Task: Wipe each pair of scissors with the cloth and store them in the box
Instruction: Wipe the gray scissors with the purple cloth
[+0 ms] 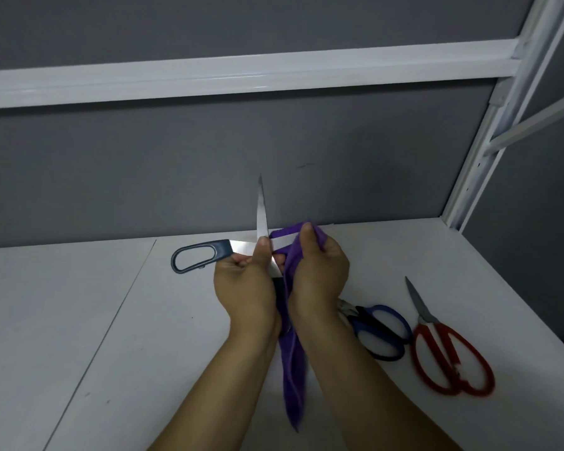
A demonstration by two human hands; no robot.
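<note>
**Three pairs of scissors, the first one under the cloth**

One pair is being wiped and two wait, so the task looks to be in its early part. The left hand (245, 281) is clamped on the dark-handled scissors (196, 257) near the pivot, fingers curled under and the thumb laid up against the steel. The pair is held above the surface (79, 320) and spread wide: one blade stands nearly upright, while the other runs off to the right into the purple cloth (293, 369). The right hand (319, 271) is closed on that cloth, pinching it round the second blade. The rest of the cloth hangs down between the wrists as a long, soft fold.

The next move probably calls for drawing the cloth along the flat of the blade towards the tip, with the fingers kept behind the fabric and off the edge. The upright blade would then need the same. No box shows in this view, so storing must wait until it is found.

The blades are bright, smooth steel, narrow and pointed. The handle is a dark, matte plastic loop, long and oval. The cloth looks fleecy and limp. On the pale, smooth surface to the right lie the blue-handled scissors (362, 319), partly hidden by the right forearm. Just beside them are the red-handled scissors (450, 353), with big rounded loops and short blades.
</note>
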